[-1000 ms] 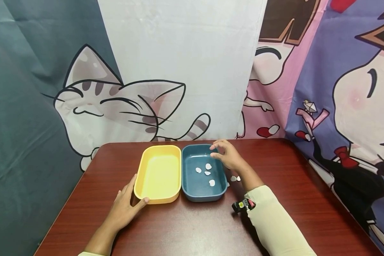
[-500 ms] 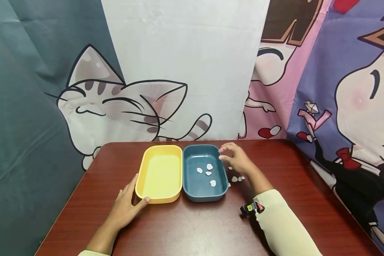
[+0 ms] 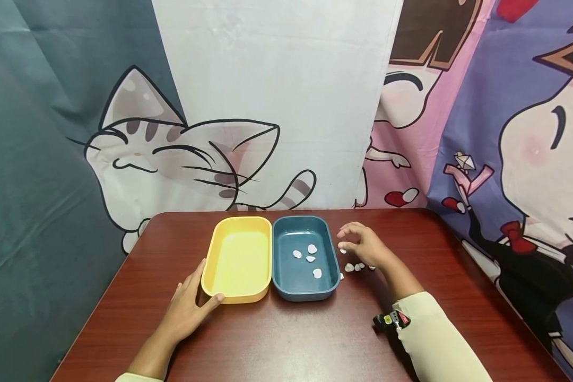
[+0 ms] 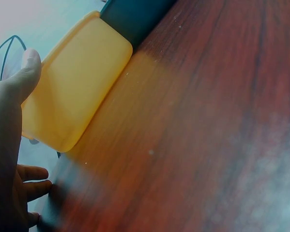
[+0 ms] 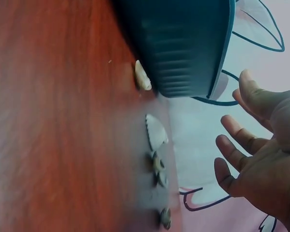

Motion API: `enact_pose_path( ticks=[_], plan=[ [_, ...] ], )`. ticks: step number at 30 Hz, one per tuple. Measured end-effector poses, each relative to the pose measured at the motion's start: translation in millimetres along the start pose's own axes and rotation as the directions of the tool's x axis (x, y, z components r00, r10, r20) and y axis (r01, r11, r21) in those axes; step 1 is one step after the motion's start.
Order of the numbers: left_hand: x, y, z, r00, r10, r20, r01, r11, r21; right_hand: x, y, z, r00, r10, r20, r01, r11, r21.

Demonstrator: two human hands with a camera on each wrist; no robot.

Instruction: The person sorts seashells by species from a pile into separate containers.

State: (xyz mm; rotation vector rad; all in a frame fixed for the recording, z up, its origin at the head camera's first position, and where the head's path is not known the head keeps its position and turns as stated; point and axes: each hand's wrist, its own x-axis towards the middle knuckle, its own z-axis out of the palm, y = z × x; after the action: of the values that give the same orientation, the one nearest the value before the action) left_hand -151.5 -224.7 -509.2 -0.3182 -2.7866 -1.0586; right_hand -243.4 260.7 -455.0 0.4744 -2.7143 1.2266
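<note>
My left hand (image 3: 183, 310) lies at the near left corner of a yellow plastic bin (image 3: 266, 254); its thumb touches the bin's wall and its fingers reach along the left side. Beside that bin stands a dark blue bin (image 3: 302, 293) with several small white seashells (image 3: 312, 248) on its floor. My right hand (image 3: 365, 245) hovers over the table just right of the blue bin, fingers apart and loosely bent, holding nothing. Below it, a row of loose shells (image 3: 349, 267) lies on the table. In the right wrist view, one shell (image 5: 156, 133) shows a scalloped edge.
The reddish-brown wooden table (image 3: 286, 339) ends at the back against a cartoon-printed cloth (image 3: 334, 95). A single shell (image 5: 143, 76) lies close against the blue bin's outer wall. The right wrist carries a small black device (image 3: 387, 320) at the cuff.
My right hand has moved from over the blue bin's far right corner rightward and down, above the loose shells. The left hand stays at the yellow bin.
</note>
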Motion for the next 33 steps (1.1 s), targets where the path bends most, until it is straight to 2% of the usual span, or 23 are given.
enact_pose_path(
  ticks=[8,16,24,33],
  plan=[
    [0.8,-1.9,1.7,1.000,0.003,0.007,-0.003,1.000,0.006,-13,11,-1,1.000,0.001,0.008,-0.001,1.000,0.009],
    [0.0,-1.9,1.2,1.000,0.007,-0.001,-0.007,1.000,0.009,-18,16,1,0.997,0.064,0.035,-0.066,0.996,0.065],
    [-0.3,-2.4,1.8,1.000,0.000,0.004,0.000,1.000,0.003,-22,25,4,0.998,0.056,0.014,-0.058,0.994,0.095],
    [0.9,-3.0,-0.2,1.000,-0.002,0.010,0.002,1.000,0.013,-26,41,5,0.998,0.068,0.013,-0.069,0.996,0.053]
  ],
)
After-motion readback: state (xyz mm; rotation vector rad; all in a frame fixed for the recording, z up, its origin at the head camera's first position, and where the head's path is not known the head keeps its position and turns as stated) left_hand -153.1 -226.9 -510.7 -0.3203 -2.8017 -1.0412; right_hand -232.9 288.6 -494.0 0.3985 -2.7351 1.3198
